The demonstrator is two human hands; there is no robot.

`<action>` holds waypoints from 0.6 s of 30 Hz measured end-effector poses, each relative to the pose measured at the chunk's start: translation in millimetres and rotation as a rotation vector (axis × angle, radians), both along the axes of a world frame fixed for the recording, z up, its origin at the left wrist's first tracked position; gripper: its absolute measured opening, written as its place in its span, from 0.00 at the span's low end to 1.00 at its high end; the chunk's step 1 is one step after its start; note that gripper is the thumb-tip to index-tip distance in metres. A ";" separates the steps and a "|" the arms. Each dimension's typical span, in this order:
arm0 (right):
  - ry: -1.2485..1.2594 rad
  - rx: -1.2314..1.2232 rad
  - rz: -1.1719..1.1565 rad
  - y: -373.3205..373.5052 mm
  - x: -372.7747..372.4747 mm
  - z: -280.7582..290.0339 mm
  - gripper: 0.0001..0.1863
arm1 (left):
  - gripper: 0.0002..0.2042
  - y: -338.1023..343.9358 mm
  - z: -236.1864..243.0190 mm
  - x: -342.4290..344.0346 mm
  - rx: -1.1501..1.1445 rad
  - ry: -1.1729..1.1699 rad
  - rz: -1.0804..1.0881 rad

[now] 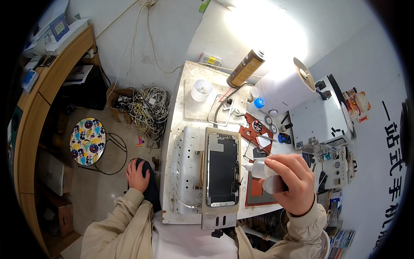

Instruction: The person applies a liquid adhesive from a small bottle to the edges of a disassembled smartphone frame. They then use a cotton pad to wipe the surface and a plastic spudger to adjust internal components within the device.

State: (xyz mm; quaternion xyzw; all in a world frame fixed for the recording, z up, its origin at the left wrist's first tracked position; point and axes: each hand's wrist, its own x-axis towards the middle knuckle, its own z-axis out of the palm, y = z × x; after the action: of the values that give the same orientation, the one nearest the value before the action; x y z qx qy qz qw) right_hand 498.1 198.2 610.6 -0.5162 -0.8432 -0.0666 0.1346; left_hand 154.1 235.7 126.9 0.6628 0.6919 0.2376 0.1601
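Observation:
My right hand (297, 184) is closed around a small translucent squeeze bottle (259, 168), tilted so that its thin tip points left. The tip is close to the right edge of a black phone screen (222, 172); whether it touches I cannot tell. The screen lies flat in a metal heating-plate fixture (220, 221), which has a black knob at its near end. A perforated metal bracket (185, 172) stands along the left of the fixture. My left hand (138, 175) rests on my dark-trousered knee with its fingers spread, holding nothing.
On the white workbench (170, 206) stand a white cup (201, 90), a spray can (246, 68) and a blue-capped bottle (258, 103). A brown tool mat (254, 129) lies right of the fixture. Tangled cables (151, 110) and a patterned stool (88, 141) are on the left.

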 end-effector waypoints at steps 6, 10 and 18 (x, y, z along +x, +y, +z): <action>-0.003 0.003 -0.007 -0.9 0.3 -0.3 0.35 | 0.25 0.3 -0.9 0.4 -0.001 0.000 0.000; 0.006 -0.005 -0.010 -2.8 0.5 -0.1 0.34 | 0.25 -0.1 -4.8 -0.6 0.005 0.008 0.000; 0.053 -0.027 -0.022 -8.6 5.8 -1.5 0.35 | 0.24 -0.6 -1.9 0.0 0.005 -0.001 0.004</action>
State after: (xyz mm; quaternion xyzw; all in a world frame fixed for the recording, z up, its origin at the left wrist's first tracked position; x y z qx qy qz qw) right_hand 503.9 189.6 609.2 -0.5287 -0.8345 -0.0432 0.1491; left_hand 154.0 235.1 125.1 0.6615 0.6926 0.2403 0.1582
